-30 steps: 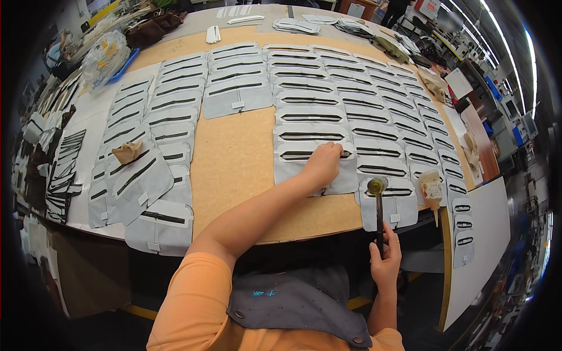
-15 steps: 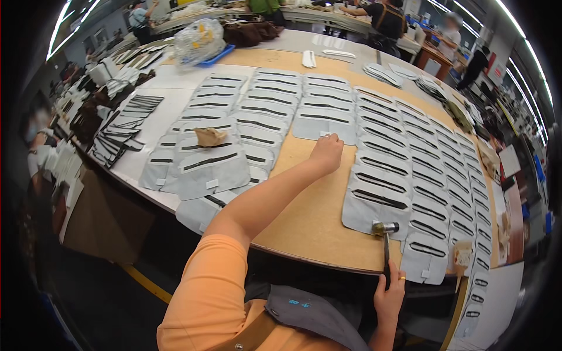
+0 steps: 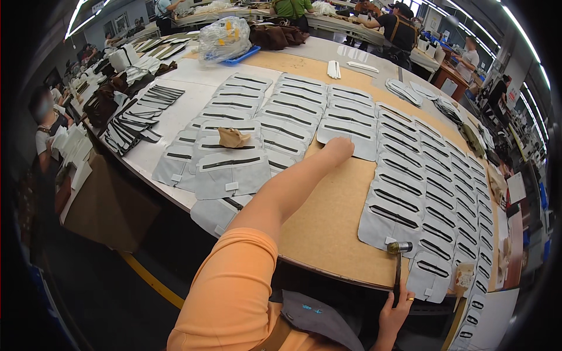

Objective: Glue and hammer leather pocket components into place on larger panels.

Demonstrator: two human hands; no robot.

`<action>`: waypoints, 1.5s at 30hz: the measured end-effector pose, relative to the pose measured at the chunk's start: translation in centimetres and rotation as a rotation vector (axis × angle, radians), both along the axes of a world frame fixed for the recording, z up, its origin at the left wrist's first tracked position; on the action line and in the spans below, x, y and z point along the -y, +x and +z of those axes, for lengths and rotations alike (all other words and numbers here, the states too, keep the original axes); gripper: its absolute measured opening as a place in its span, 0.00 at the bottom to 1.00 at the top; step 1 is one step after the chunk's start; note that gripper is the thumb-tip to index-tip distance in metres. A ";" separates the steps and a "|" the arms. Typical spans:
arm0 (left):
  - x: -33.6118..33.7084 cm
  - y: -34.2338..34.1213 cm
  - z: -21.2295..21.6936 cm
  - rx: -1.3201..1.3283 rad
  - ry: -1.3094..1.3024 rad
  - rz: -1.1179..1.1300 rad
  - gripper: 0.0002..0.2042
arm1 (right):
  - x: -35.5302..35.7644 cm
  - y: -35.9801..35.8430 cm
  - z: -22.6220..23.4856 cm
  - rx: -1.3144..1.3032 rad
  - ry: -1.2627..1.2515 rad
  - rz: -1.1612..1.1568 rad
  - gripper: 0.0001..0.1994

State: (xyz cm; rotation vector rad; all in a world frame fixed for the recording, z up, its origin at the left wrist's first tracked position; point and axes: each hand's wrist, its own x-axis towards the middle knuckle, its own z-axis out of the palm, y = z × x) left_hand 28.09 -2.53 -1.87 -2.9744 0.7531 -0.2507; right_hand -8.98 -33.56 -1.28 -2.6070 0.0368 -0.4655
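My left hand [image 3: 339, 150] reaches across the table to the near edge of a grey fabric piece [image 3: 363, 150] with a black-lined slot. Its fingers are curled closed at that edge; what they pinch is hidden beneath the hand. Low on the right, my right hand [image 3: 396, 309] is wrapped round the dark handle of a hammer [image 3: 400, 247]. The hammer's cylindrical head, brassy at one end and silvery at the other, is over the near edge of another grey piece [image 3: 374, 229], close to a small white tag [image 3: 390, 240].
Overlapping columns of similar grey pieces [image 3: 234, 184] cover much of the table [image 3: 322, 248]. A crumpled tan scrap [image 3: 234, 137] lies on the left columns. Farther back are black-and-white strips [image 3: 137, 120] and a clear plastic bag [image 3: 224, 40] on a blue tray [image 3: 243, 55]. Other people work beyond.
The whole view has shifted, so the table appears farther right and lower. My left hand has moved slightly forward over the piece's edge. My right hand keeps hold of the hammer.
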 end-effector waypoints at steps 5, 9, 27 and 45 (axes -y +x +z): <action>-1.4 -1.6 1.4 0.079 -0.627 0.267 0.09 | -0.2 -0.5 1.2 -0.098 -0.030 -0.085 0.19; -2.9 -4.2 5.3 0.358 -0.938 0.120 0.09 | -1.5 0.7 3.0 0.062 -0.143 0.010 0.17; 1.2 -30.6 3.3 -0.138 -0.737 -0.282 0.12 | -7.8 10.6 1.9 -0.513 0.871 0.215 0.15; 4.4 -29.3 0.8 -0.197 -0.656 -0.274 0.21 | -9.0 9.9 1.8 -0.556 1.272 0.212 0.18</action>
